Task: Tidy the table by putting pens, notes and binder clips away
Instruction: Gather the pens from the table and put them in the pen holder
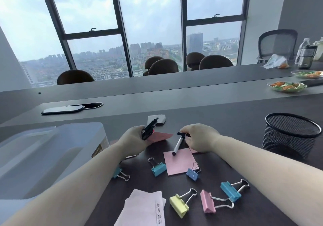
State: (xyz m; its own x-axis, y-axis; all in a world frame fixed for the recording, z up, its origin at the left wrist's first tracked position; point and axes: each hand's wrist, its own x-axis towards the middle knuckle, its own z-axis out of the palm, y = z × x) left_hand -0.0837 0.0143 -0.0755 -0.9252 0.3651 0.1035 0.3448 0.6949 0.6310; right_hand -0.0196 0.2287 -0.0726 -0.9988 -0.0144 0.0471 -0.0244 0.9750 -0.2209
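Observation:
My left hand (135, 137) grips a bunch of black pens (150, 127) above a red note (160, 136). My right hand (199, 136) pinches the black cap end of a white pen (178, 144), whose tip rests on a pink note (180, 161). A white crumpled note (160, 119) lies behind the hands. Several binder clips lie near me: teal (158, 168), blue (193, 172), yellow (180, 205), pink (208, 204) and another teal one (230, 190). One more clip (120, 173) pokes out under my left forearm. A pale paper with writing (145, 208) lies at the front edge.
A black mesh pen cup (290, 134) stands at the right. A translucent plastic box (43, 155) sits at the left. Farther off are a cable slot with its loose cover (64, 110), plates of food (286, 86), bottles (305, 54) and chairs along the far table.

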